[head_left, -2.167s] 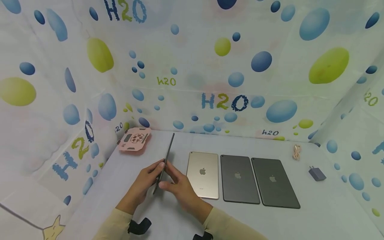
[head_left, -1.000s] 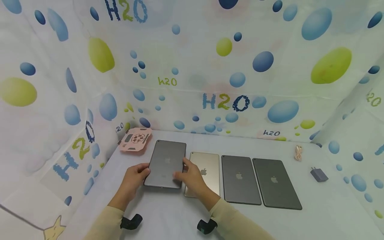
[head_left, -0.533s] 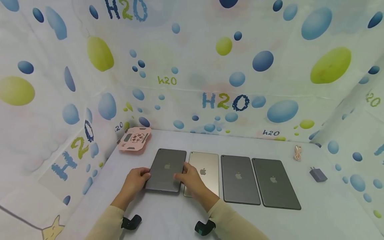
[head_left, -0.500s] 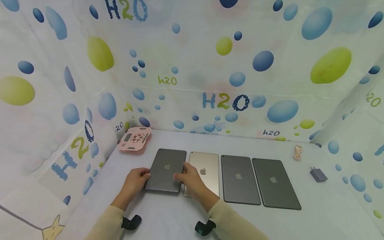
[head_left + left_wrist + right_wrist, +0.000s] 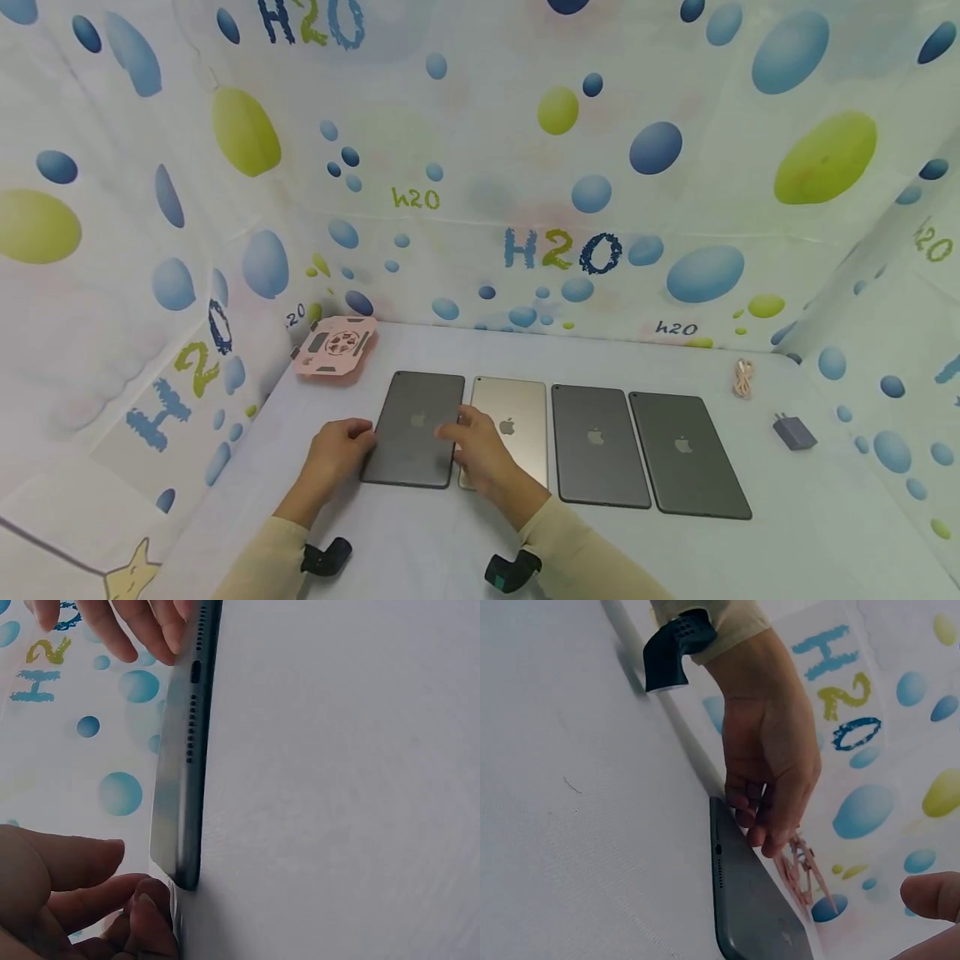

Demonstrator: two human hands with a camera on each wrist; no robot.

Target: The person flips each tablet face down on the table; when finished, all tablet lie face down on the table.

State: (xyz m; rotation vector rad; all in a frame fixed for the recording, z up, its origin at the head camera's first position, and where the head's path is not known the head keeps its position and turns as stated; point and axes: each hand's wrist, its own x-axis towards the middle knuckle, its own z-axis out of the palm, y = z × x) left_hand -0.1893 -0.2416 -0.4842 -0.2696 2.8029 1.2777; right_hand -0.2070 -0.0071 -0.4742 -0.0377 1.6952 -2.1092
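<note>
A dark grey tablet [image 5: 414, 442] lies back side up on the white table, its logo showing, left of a gold tablet [image 5: 521, 396]. At its left edge is my left hand [image 5: 333, 458]. In the left wrist view this hand's thumb [image 5: 86, 862] stands apart from the tablet, with bent fingers [image 5: 154, 922] beside the corner. By the right edge is my right hand [image 5: 483, 454], its thumb lifted off the back and its fingers near the edge. It covers part of the gold tablet. Neither hand pinches the tablet.
Two more dark tablets, one [image 5: 596, 471] in the middle and one [image 5: 690, 475] at the right, lie in the row. A pink stand with a fan-like pattern [image 5: 337, 346] is at the back left. A tied cable [image 5: 742, 379] and a grey plug charger [image 5: 795, 432] lie at the right.
Both hands held the grey tablet up edge-on, then turned its back upward and lowered it left of the gold tablet. The right thumb has come off it, and the grip has loosened.
</note>
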